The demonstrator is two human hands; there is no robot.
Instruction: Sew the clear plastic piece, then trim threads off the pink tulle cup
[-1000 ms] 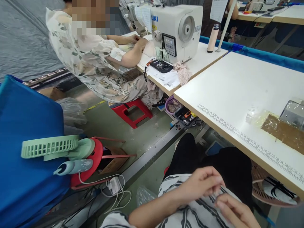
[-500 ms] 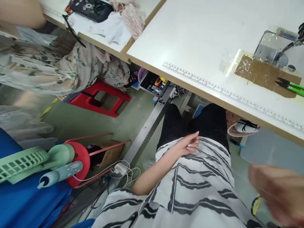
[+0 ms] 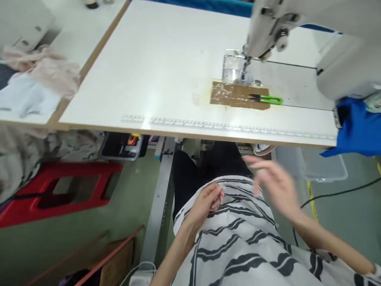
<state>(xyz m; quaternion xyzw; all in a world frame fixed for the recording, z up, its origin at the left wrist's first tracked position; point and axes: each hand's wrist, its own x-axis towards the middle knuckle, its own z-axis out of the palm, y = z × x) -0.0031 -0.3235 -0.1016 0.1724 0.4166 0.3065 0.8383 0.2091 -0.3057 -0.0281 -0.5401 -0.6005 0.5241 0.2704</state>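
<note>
My left hand (image 3: 210,198) rests against the striped shirt (image 3: 235,222) at my lap, its fingers curled in and nothing showing in them. My right hand (image 3: 275,184) is raised over the right side of my lap, blurred by motion. Its fingers look spread and hold nothing visible. On the white table ahead, green-handled thread snips (image 3: 269,99) lie across a taped brown cardboard piece (image 3: 230,95). Behind the cardboard stands a white sewing machine (image 3: 282,29), its needle and presser foot above the plate. Neither hand touches the table.
A printed ruler strip (image 3: 208,126) runs along the table's front edge. Pale cloth (image 3: 41,79) lies on the neighbouring table. Under the tables are a tool tray (image 3: 122,147) and a red stool (image 3: 68,169). Blue fabric (image 3: 358,129) hangs at the right.
My view has swung to the right and up, bringing the whole sewing machine in. My right hand has come from the right edge in towards my lap. My left hand stays at the shirt.
</note>
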